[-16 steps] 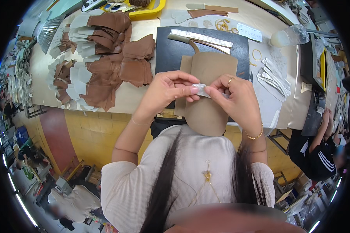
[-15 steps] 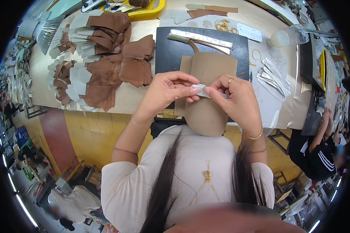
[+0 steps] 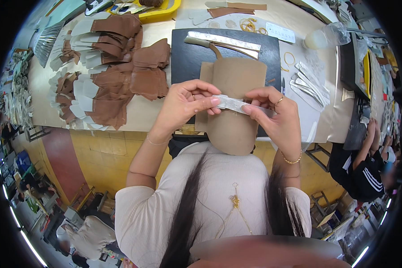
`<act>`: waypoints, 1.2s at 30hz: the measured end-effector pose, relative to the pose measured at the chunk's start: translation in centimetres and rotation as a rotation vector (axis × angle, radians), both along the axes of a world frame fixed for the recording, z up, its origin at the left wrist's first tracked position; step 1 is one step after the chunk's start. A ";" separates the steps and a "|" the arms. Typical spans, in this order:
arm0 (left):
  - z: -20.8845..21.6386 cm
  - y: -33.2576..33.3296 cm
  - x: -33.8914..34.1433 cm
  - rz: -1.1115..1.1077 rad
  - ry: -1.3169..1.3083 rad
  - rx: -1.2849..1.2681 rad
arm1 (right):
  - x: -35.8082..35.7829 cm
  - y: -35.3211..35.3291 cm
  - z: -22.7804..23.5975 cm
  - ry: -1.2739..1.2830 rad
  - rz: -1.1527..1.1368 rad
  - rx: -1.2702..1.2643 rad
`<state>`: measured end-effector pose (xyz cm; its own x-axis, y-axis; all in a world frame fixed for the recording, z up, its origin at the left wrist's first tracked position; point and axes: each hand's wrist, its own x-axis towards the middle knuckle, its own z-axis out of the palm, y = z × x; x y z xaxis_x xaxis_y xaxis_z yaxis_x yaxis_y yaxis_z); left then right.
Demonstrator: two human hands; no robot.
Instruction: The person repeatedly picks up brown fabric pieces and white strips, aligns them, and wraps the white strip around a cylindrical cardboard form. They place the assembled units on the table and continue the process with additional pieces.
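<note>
A narrow whitish strip (image 3: pixel 233 105) spans the gap between my two hands. My left hand (image 3: pixel 182 107) pinches its left end between thumb and fingers. My right hand (image 3: pixel 279 117), wearing a ring, grips it farther right, and a greyish tail of the strip shows beyond that thumb. Beneath the strip lies a large taupe panel (image 3: pixel 237 78) with a rounded near end that hangs past the table edge. A second taupe piece (image 3: pixel 205 73) peeks out at its left. Both rest partly on a black mat (image 3: pixel 181 53).
Stacks of brown and pale cut pieces (image 3: pixel 114 80) cover the table's left. Several whitish strips (image 3: pixel 307 85) lie to the right, below a plastic bottle (image 3: pixel 328 35). Yellow cord loops (image 3: pixel 251 26) and a yellow tray (image 3: pixel 161 13) sit at the back. A co-worker (image 3: pixel 368 174) is at far right.
My right hand has slid rightward along the strip, away from my left hand. More of the strip's length now shows between them. The whole view has shifted slightly.
</note>
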<state>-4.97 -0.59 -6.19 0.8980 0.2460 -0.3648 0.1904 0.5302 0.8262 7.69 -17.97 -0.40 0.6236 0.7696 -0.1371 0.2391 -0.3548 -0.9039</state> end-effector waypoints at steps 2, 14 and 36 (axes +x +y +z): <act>-0.3 0.0 0.0 -0.001 -0.013 0.000 | 0.1 -0.3 -0.4 0.025 -0.021 0.010; -1.6 0.0 0.0 0.031 -0.022 -0.121 | 0.4 -0.3 -1.3 0.035 -0.045 -0.014; -2.8 1.1 -1.9 0.066 -0.005 -0.105 | 2.6 -4.2 -2.6 0.287 -0.073 0.107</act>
